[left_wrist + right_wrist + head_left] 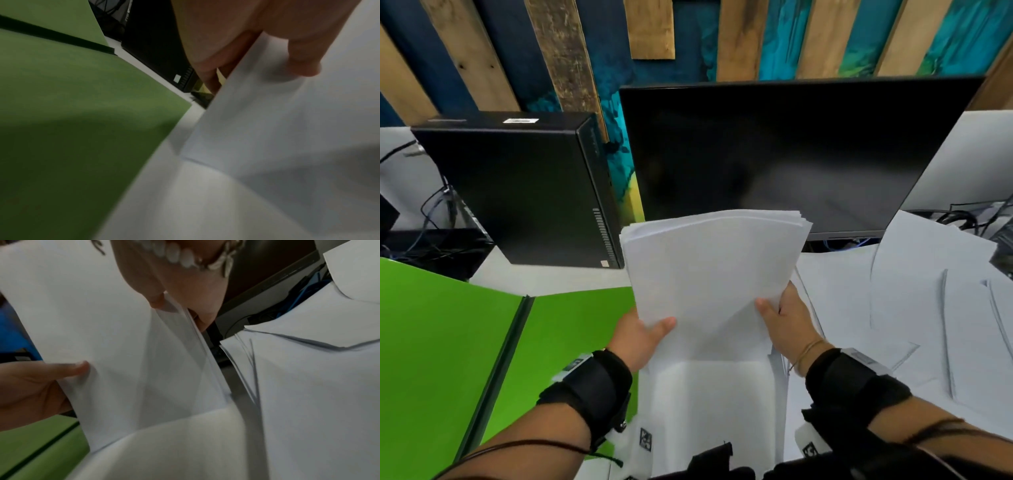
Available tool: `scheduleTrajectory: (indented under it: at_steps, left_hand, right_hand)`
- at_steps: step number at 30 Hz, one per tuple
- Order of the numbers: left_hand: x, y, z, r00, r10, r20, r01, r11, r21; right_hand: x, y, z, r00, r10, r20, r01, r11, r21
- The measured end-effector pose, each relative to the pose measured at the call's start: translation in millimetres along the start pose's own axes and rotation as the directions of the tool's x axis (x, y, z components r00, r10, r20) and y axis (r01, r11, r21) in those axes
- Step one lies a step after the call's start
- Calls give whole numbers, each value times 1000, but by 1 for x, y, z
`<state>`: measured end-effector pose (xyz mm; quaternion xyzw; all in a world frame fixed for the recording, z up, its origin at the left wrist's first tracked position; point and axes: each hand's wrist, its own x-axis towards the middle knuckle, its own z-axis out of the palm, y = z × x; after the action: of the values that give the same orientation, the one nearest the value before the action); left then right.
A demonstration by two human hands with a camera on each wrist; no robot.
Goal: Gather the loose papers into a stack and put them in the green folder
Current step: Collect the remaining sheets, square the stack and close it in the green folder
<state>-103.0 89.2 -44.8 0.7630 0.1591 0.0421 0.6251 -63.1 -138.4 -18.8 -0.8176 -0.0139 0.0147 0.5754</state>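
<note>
Left to right:

Green folder (441, 342) lies open flat on the counter (544, 275), two panels with a dark spine between them. Nothing on the visible parts of either panel. Its right panel runs under the left forearm and up to the held sheets.

Left hand (640, 334): forearm comes in from lower left, black wrist strap on. Thumb sits on the front face of the paper stack (715, 274), remaining fingers go behind it, so it pinches the stack's lower left edge. Left wrist view confirms this: thumb on the near face, fingers behind.

Stack is held nearly upright, lifted above the counter, centred in front of the monitor (791, 154). Top edges are fanned and uneven, not squared. Sheet count: cannot tell, several.

Right hand (787, 318): mirrors the left, thumb on the front face, fingers behind, pinching the lower right edge. Black wrist strap plus a thin bracelet.

One more white sheet lies flat on the counter directly under the stack, between the forearms.

Loose papers (893, 308) are spread on the counter right of the hands, overlapping at different angles; exact count cannot be told.

Background: one black computer case (517, 192) on the left, one dark monitor, cables at both far edges.
</note>
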Motion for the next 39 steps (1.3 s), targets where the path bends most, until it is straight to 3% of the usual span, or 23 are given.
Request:
scheduleTrajectory:
  at_steps: [5,10,15,17,20,23,25,27,28,30,33,36,38,39]
  left_hand:
    - [1,-22,-5,998,-34,48,28,993,111]
    - [19,-37,-16,976,-215,26,196,926,322]
    - [12,-69,-24,913,-407,26,328,769,548]
    - [13,-80,-25,887,-460,38,375,766,522]
    - [15,-85,-21,829,-557,46,485,758,436]
    - [19,-79,-18,809,-586,40,480,699,530]
    - [23,-65,-16,819,-574,-1,437,622,650]
    - [25,-44,-11,883,-457,-101,362,528,768]
    - [25,-32,-7,920,-370,-129,321,524,789]
    - [25,-8,10,961,-252,-117,256,642,723]
    - [34,20,52,975,-219,46,157,815,558]
    - [33,46,105,909,-369,193,319,915,247]
    - [29,57,138,851,-441,287,429,897,107]
    - [30,56,153,836,-449,315,432,893,126]
  right_hand:
    - [10,12,3,995,75,61,-64,985,-159]
    - [20,37,0,974,210,79,-173,928,-330]
    - [9,73,-26,950,299,93,-142,673,-726]
    - [2,83,-32,934,338,120,-129,628,-767]
    - [-7,90,-34,929,341,143,-119,642,-758]
    - [-11,92,-35,941,304,148,-99,664,-741]
    - [-13,92,-40,950,276,143,-90,685,-723]
    - [-12,94,-48,964,243,107,-102,709,-697]
    - [-11,95,-54,970,232,77,-116,717,-688]
    - [-8,98,-66,977,215,15,-146,713,-685]
    - [-4,102,-88,973,230,-26,-174,654,-737]
    - [-1,108,-109,967,255,-17,-174,609,-774]
    - [2,113,-123,964,264,-20,-183,611,-770]
    - [3,116,-130,962,272,-20,-192,623,-758]
